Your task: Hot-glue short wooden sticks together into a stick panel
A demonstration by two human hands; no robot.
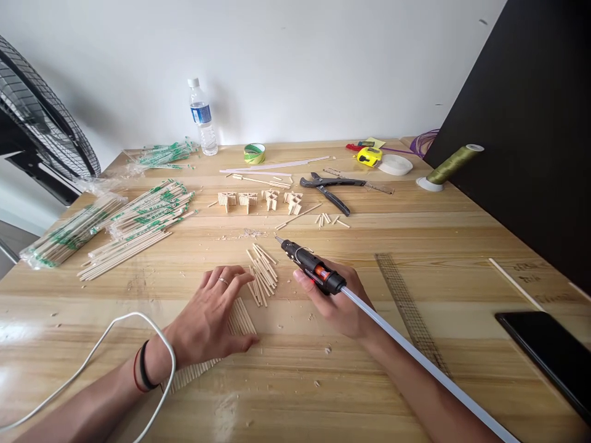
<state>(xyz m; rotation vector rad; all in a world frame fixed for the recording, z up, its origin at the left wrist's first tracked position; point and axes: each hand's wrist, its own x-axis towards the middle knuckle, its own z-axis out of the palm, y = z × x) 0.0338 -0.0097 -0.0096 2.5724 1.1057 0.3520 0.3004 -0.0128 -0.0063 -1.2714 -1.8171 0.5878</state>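
My right hand (339, 301) is wrapped round a black glue gun (307, 261), its nozzle pointing up and left and a long translucent glue stick (415, 357) running out of its back. My left hand (215, 311) is spread over a row of short wooden sticks (242, 317) on the table, its thumb and fingers apart. The fingertips are beside a loose pile of short sticks (263, 274). Behind the hands stand several small stick assemblies (248, 200), with a few tiny stick pieces (324, 219) to their right.
Bagged sticks (74, 231) lie left, near a fan (46, 111) and a bottle (203, 123). A black cutter (332, 187), yellow tape measure (368, 156) and thread spool (452, 167) sit farther back. A ruler (410, 311) and phone (549, 354) are right; a white cable (106, 332) crosses my left wrist.
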